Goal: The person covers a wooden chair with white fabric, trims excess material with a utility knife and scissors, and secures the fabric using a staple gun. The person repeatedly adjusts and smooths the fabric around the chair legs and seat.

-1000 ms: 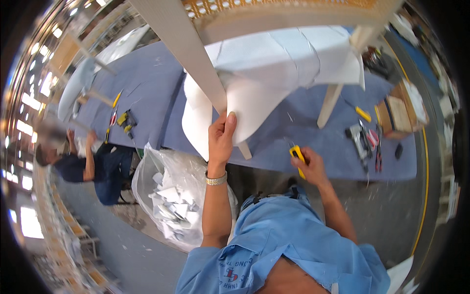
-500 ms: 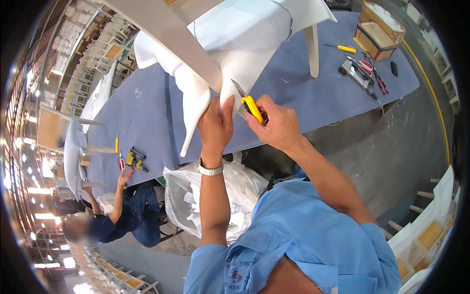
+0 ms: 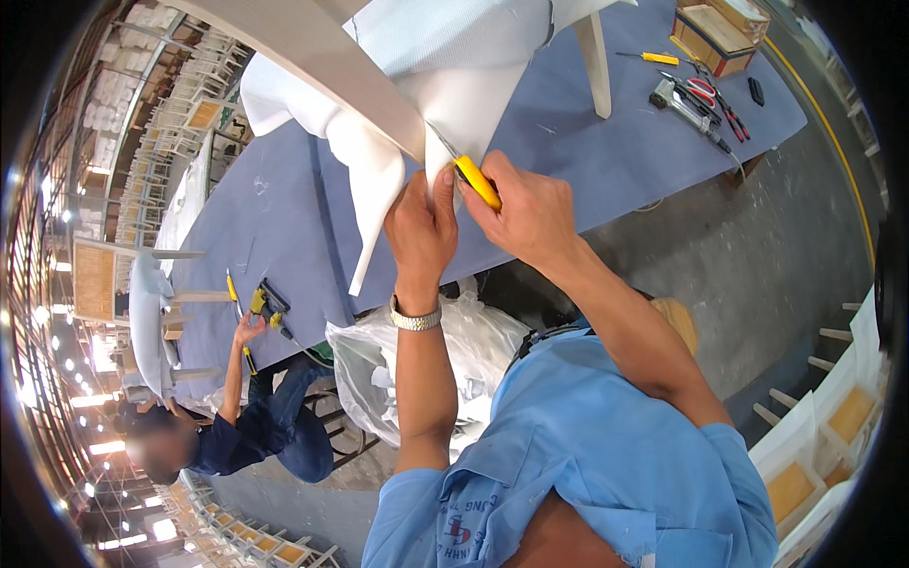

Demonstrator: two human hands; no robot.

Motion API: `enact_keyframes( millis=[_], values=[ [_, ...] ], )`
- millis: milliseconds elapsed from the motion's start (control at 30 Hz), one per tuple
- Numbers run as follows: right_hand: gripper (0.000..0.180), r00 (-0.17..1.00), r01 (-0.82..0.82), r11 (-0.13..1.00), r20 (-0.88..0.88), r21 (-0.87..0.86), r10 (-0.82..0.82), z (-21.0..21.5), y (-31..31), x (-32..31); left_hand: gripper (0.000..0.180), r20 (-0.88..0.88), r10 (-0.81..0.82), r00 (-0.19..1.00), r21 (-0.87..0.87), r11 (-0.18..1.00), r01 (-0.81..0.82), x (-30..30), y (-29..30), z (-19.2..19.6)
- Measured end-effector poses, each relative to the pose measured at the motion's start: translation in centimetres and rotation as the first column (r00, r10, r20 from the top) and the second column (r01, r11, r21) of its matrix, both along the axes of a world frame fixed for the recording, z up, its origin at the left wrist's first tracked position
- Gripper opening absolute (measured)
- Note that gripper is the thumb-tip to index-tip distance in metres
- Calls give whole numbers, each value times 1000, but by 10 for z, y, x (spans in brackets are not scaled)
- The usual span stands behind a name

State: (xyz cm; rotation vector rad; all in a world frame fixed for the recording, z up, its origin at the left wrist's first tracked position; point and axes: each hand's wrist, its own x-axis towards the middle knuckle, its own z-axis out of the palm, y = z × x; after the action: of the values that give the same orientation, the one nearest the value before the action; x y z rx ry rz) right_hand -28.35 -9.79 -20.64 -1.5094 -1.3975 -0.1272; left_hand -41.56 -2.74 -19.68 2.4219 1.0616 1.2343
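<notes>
A white padded fabric (image 3: 374, 180) drapes off an upturned pale wooden chair, its loose flap hanging down beside a thick chair leg (image 3: 327, 71). My left hand (image 3: 421, 227) pinches the fabric's edge just below the leg's corner, thumb pressed on it. In my right hand (image 3: 530, 208) is a yellow utility knife (image 3: 478, 182), gripped with its blade out. The blade points up and left along the fabric next to the leg; its tip lies close to the wood. Whether it cuts in, I cannot tell.
On the blue-grey covered table (image 3: 256, 218) lie a yellow-handled tool (image 3: 660, 58), red-handled pliers (image 3: 703, 91), an air stapler (image 3: 684, 104) and a wooden box (image 3: 710, 40). A plastic scrap bag (image 3: 464, 331) sits below. A co-worker (image 3: 256, 426) reaches toward a yellow stapler (image 3: 270, 301).
My right hand has shifted slightly left, and the knife now tilts further left, its blade nearer the leg. The co-worker's hand has come closer to the yellow stapler.
</notes>
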Motion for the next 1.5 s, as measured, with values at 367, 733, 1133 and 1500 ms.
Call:
enact_keyframes(
  millis=[367, 733, 1133, 1500],
  values=[
    [23, 1000, -10, 996, -7, -89, 9, -32, -15, -6, 39, -45, 23, 999, 11, 1000, -23, -6, -2, 0],
    [22, 884, -216, 966, -391, 144, 256, -72, -2, -29, 38, -26, -78, 997, -21, 997, 78, -19, 7, 16],
    [22, 980, -28, 946, -177, 324, 89, -54, 41, -5, 39, -85, -66, 994, -69, 996, 60, -22, 10, 15],
    [21, 977, 9, 955, -208, 297, 55, -46, 48, -10, 40, -64, -82, 995, -89, 993, 77, -20, 10, 14]
  ],
)
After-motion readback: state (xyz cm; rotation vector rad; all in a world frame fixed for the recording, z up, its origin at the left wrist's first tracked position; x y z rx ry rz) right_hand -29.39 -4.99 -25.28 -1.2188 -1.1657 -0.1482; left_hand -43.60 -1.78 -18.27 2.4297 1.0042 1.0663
